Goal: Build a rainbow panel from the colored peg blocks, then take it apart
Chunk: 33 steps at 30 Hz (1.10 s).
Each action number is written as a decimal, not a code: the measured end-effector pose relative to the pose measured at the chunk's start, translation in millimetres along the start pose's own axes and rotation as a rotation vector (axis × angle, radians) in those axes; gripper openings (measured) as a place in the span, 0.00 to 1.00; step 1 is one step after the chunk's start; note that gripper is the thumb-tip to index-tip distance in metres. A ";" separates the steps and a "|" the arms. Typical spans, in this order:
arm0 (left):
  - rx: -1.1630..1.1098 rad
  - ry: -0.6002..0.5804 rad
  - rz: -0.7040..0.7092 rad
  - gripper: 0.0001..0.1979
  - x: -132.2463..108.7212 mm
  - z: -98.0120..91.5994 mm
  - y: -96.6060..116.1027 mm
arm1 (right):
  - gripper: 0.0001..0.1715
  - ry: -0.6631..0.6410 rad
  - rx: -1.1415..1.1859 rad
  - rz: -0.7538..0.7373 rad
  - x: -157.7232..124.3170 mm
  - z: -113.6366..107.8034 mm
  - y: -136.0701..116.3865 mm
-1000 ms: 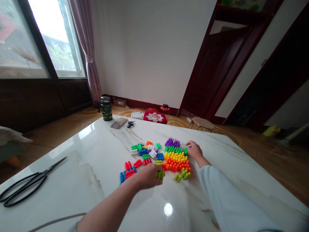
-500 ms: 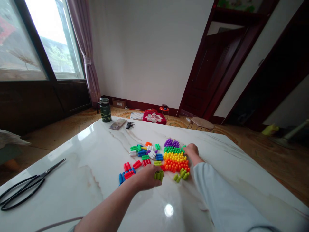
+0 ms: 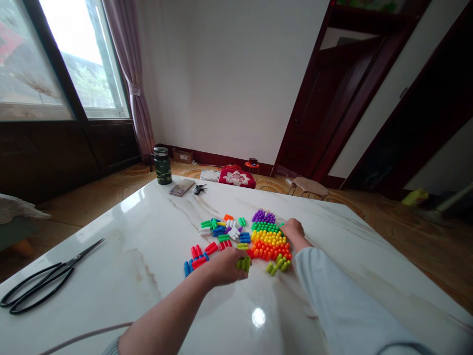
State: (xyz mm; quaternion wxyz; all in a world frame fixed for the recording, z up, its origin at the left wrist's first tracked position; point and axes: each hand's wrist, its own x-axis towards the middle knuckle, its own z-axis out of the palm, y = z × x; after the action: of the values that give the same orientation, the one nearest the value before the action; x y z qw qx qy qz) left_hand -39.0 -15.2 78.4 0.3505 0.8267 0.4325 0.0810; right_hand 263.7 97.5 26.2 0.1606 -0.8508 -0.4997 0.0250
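Note:
My left hand (image 3: 229, 266) is closed around a yellow-green toy building block (image 3: 243, 265), held just above the table in front of the loose pieces. To the right lies a flat figure of joined bullet-shaped blocks (image 3: 269, 238), banded purple, green, yellow and orange, with yellow-green pieces (image 3: 279, 265) at its near edge. At the right end of the green band, my right hand (image 3: 294, 230) pinches a green block (image 3: 282, 225); its fingertips are partly hidden. Left of the figure are scattered loose blocks (image 3: 233, 231) in white, blue, green and red.
Black-handled scissors (image 3: 55, 278) lie on the left of the white marbled table (image 3: 148, 305). Toward the far left corner are a camouflage flask (image 3: 162, 166), a phone (image 3: 182, 187) and keys (image 3: 200, 189). A stool (image 3: 309, 187) stands beyond the far edge.
The view has shifted slightly. Both hands stay almost in the same place, the left with its yellow-green block and the right at the green band.

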 end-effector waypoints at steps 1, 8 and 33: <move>-0.002 0.002 0.001 0.19 0.2 0.1 -0.3 | 0.12 -0.024 -0.004 0.015 0.5 -0.5 -1.1; 0.016 0.020 -0.004 0.20 3.9 5.0 -8.9 | 0.17 -0.109 0.051 0.036 -2.7 -5.1 -5.5; -0.915 0.505 -0.427 0.13 9.8 2.8 0.9 | 0.08 -0.294 0.588 -0.492 -189.7 -20.7 -45.8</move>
State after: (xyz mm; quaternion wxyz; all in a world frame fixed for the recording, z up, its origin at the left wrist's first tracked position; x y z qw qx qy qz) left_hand -31.1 -9.4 75.2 0.5676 0.4395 0.5813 0.3831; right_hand 134.5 -49.8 37.0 0.3252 -0.6110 -0.6775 0.2489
